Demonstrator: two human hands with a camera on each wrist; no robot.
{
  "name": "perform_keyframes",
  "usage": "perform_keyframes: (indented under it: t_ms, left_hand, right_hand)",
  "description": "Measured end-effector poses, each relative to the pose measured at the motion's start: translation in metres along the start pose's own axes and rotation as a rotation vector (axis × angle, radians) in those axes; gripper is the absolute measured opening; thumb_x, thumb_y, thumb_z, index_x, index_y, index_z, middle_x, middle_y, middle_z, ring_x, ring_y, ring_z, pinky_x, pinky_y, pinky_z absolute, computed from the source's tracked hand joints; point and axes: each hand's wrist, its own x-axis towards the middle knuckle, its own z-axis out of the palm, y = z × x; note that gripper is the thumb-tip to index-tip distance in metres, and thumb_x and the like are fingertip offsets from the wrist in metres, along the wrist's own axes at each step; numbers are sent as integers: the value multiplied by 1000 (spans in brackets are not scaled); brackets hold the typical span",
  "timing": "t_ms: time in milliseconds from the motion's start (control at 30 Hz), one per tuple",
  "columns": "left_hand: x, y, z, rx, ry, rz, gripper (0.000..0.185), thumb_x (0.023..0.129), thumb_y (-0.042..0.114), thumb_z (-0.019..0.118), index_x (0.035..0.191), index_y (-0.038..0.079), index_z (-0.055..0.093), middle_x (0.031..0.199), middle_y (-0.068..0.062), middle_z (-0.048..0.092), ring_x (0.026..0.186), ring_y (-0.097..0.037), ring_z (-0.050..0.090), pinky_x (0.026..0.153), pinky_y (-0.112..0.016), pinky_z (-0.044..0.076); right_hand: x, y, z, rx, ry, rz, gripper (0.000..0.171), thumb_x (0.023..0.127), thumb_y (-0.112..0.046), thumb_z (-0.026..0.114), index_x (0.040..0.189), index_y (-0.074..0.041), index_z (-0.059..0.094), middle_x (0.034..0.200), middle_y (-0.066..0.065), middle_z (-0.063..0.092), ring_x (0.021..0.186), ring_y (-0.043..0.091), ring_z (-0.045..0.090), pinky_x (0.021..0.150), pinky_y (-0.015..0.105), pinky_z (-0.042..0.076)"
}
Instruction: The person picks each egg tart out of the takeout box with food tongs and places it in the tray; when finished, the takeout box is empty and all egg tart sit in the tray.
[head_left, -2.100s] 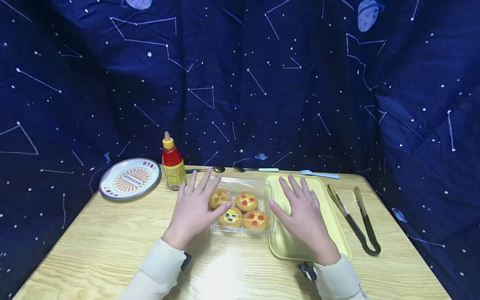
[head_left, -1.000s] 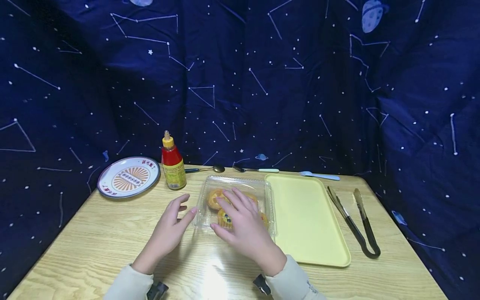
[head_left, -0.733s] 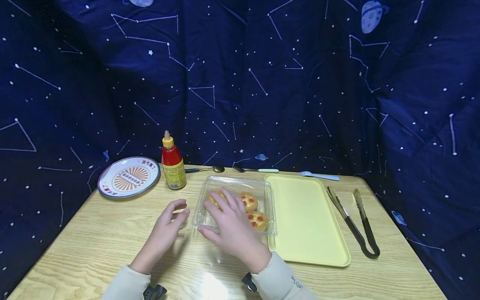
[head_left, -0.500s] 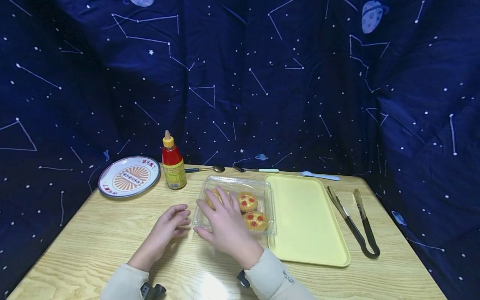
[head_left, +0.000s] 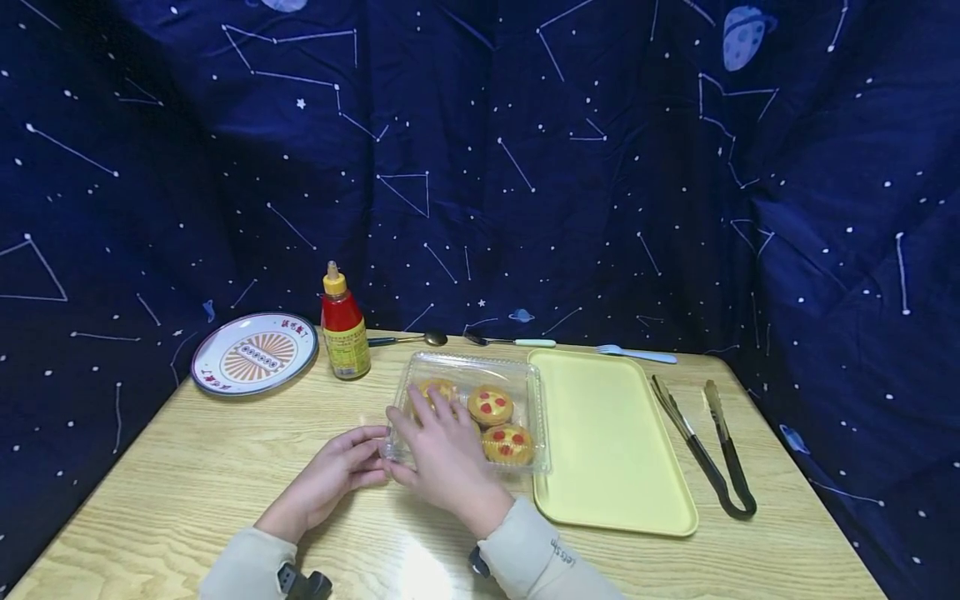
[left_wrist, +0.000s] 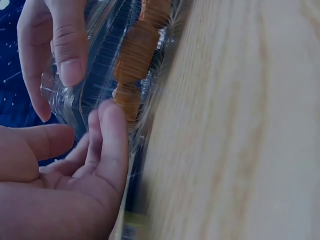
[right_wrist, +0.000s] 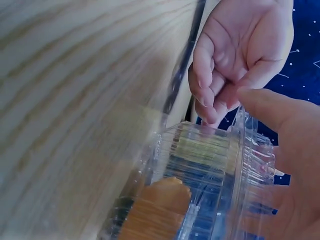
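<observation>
A clear plastic clamshell box (head_left: 537,421) lies on the table with several small round tarts (head_left: 491,406) inside, some topped with red spots. My right hand (head_left: 446,454) is spread over the left part of its lid, thumb by the front left corner, covering part of the tarts. My left hand (head_left: 337,471) is at that same corner. In the left wrist view, the left fingers (left_wrist: 112,135) reach along the box's side, with the thumb apart from them. The right wrist view shows the right thumb (right_wrist: 262,107) at the corner tab, close to the left fingertips.
A pale yellow tray (head_left: 615,467) lies against the box's right side, with black-handled tongs (head_left: 716,467) beyond it. Behind are a sauce bottle (head_left: 347,337), a spoon (head_left: 408,339), a green-handled utensil (head_left: 517,342) and a blue fork (head_left: 637,354). A patterned plate (head_left: 255,354) sits back left.
From hovering apart, both hands have come to the box's front left corner. The right hand moved left across the lid; the left hand pulled back, then closed in on the corner.
</observation>
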Motion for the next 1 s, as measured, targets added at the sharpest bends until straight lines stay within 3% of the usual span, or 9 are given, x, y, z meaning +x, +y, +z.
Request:
perform_keyframes:
  t_ms: [167, 300, 533, 1000]
  left_hand:
    - [5, -4, -6, -27, -80, -11, 49, 105, 16, 48, 145, -7, 32, 116, -12, 58, 102, -20, 64, 92, -34, 53]
    - [8, -6, -12, -65, -106, -8, 50, 104, 16, 51, 146, -4, 33, 116, -9, 58, 105, -20, 63, 93, -34, 53]
    - [9, -8, -20, -156, -156, -4, 40, 104, 10, 49, 142, 1, 43, 111, -4, 61, 103, -16, 63, 94, -33, 52]
    - [10, -6, -19, -145, -147, -18, 48, 101, 7, 54, 145, -4, 37, 116, -6, 63, 106, -16, 64, 94, -30, 51]
  right_hand:
    - [0, -2, 7, -32, 13, 22, 66, 84, -62, 68, 138, -27, 54, 152, 11, 40, 136, 36, 40, 106, 57, 37]
    - [1, -2, 10, -37, 17, 37, 64, 83, -58, 71, 136, -27, 55, 151, 10, 41, 135, 34, 41, 104, 55, 40]
    - [1, -1, 4, 48, 13, 39, 65, 79, -53, 77, 135, -26, 58, 150, 10, 44, 132, 36, 45, 101, 56, 42]
    - [3, 1, -2, 133, -8, 60, 61, 81, -50, 78, 133, -23, 61, 149, 11, 45, 131, 36, 47, 101, 58, 43]
